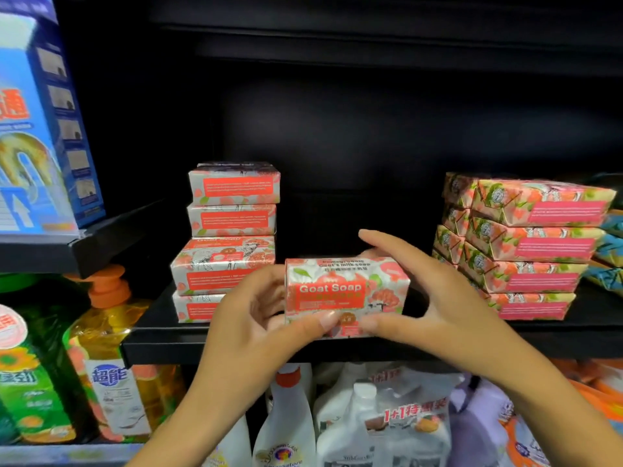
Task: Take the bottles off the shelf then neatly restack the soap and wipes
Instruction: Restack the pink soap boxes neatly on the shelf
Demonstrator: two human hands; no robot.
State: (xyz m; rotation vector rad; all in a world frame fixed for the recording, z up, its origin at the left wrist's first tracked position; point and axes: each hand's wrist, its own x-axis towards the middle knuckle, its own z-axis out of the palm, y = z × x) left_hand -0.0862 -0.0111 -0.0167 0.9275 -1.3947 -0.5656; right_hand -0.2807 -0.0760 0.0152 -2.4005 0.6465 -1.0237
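Observation:
A box of Goat Soap (347,291), white with red and pink print, is held upright between both hands just above the front edge of the black shelf (168,342). My left hand (256,318) grips its left end, thumb across the lower front. My right hand (431,298) holds its right end, fingers over the top. A stack of the same soap boxes (229,237) stands to the left on the shelf. Another stack of pink wrapped soap packs (532,251) stands to the right. No bottles stand on this shelf.
Bottles (354,419) crowd the level below, white ones under my hands. A yellow pump bottle (108,348) and a green bottle (30,375) stand at lower left. A blue box (37,129) sits on the upper-left shelf. Blue patterned packs (610,251) lie at far right.

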